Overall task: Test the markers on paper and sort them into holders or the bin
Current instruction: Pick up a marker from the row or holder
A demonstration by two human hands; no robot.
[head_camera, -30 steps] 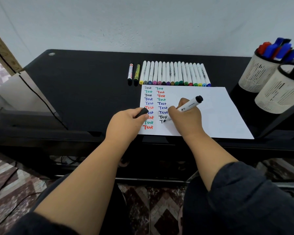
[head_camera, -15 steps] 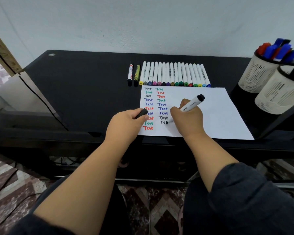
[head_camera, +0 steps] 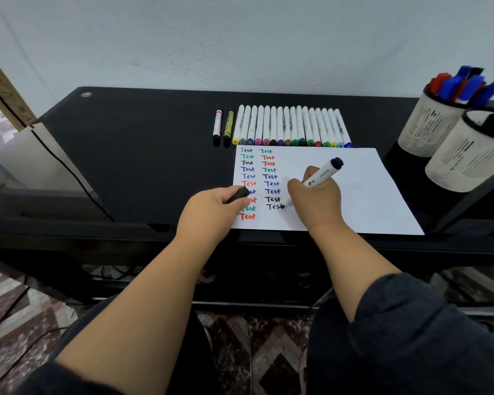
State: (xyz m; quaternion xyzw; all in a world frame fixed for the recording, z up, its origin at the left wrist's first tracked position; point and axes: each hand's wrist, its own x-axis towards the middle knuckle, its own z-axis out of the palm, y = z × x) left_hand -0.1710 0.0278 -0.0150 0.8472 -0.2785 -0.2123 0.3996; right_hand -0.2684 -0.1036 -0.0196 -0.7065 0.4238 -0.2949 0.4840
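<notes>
- A black desk (head_camera: 143,155) spans the middle of the frame, set against a pale wall; patterned floor tiles show along the bottom edge.
- A white sheet of paper (head_camera: 362,195) lies on the desk right of centre, its near edge at the desk's front edge. Two columns of the word "Test" in black, green, red, blue and purple run down its left part.
- Two cream mesh holders stand at the right edge of the frame: the rear holder (head_camera: 428,126) carries red and blue markers, the front holder (head_camera: 465,161) sits lower and nearer, with a dark and a blue marker showing inside.
- A row of white markers (head_camera: 291,126) with coloured caps lies side by side just above the paper's top edge; two shorter markers (head_camera: 222,128) lie to its left.
- The left hand (head_camera: 211,212) rests at the paper's left edge, fingers curled around a black cap (head_camera: 238,194).
- The right hand (head_camera: 317,201) grips a white marker with a black end (head_camera: 322,172), tilted up to the right, its tip touching the paper at the last black "Test" in the second column.
</notes>
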